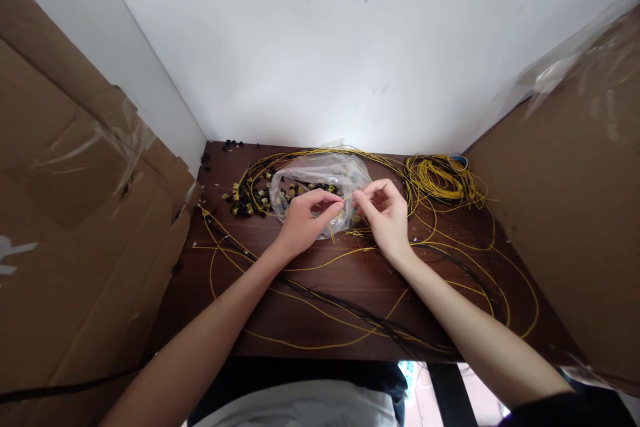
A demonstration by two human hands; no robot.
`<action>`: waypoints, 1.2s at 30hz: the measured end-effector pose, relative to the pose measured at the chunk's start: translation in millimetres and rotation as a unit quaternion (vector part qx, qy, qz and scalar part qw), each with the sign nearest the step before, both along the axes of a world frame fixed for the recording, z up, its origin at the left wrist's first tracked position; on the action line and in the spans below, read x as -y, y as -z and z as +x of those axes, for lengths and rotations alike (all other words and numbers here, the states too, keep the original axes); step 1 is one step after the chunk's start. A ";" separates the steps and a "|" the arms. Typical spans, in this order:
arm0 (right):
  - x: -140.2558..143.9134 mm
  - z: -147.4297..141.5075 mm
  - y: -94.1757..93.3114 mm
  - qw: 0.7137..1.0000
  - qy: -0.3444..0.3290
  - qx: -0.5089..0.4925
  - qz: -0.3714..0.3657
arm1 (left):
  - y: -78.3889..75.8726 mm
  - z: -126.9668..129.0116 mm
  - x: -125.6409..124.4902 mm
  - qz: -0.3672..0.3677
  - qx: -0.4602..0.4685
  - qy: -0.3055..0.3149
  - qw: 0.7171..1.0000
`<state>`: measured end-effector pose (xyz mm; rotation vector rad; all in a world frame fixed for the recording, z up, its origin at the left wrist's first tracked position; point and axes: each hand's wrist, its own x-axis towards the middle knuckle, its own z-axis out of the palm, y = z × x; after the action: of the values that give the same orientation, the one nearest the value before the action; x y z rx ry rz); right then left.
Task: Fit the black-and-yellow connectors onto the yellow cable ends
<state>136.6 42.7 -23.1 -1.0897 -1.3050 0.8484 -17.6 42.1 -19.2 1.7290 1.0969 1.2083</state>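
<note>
Both hands meet over the middle of the table, fingertips pinched and a small gap between them. A short stretch of thin yellow wire spans that gap. My left hand closes thumb and forefinger on one side of it, and my right hand pinches the other side. Just behind and below the fingers lies a clear plastic bag with small black and yellow parts in it. More black and yellow connector-like parts are heaped left of the bag. Yellow wire ends lie below my hands.
A coil of yellow wire rests at the back right. Loose yellow and black wires loop across the brown table. Cardboard stands at the left, more cardboard at the right, and a white wall behind.
</note>
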 end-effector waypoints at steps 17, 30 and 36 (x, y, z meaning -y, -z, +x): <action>0.5 2.9 -2.6 0.997 -0.014 0.074 0.032 | 1.0 0.6 0.9 -0.039 0.030 0.032 0.998; -2.3 3.0 0.5 1.000 0.010 -0.004 -0.001 | 1.1 0.4 1.0 -0.039 0.021 0.023 0.999; 1.9 1.0 -3.6 0.994 -0.033 0.092 0.054 | 3.2 0.1 0.3 -0.024 0.017 0.002 1.000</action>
<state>137.6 40.8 -19.4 -1.0627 -1.5311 0.7292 -17.5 41.8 -22.5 1.6677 1.0923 1.1963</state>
